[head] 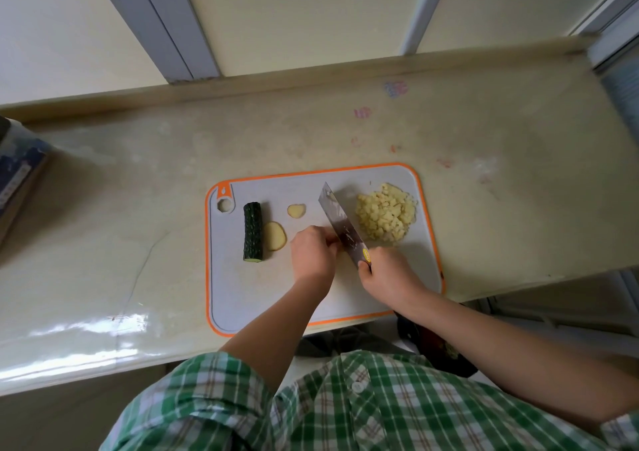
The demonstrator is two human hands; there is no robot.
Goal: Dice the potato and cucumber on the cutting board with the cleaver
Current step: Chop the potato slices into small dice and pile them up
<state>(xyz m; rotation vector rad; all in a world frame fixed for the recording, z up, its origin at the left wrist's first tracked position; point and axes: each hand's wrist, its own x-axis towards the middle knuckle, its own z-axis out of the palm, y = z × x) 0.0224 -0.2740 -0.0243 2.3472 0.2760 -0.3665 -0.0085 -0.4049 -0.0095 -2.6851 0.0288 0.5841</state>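
Note:
A grey cutting board with an orange rim lies on the counter. A dark green cucumber piece lies on the board's left side, with two potato slices just to its right. A pile of diced potato sits at the board's right. My right hand grips the cleaver by its handle, blade edge down on the board. My left hand is curled against the blade's left side, pressing down on something hidden under the fingers.
The beige counter has a raised back edge and faint coloured marks at the back right. A dark box stands at the far left edge. The board's near edge overhangs the counter front. A dark object sits below the counter, under my right arm.

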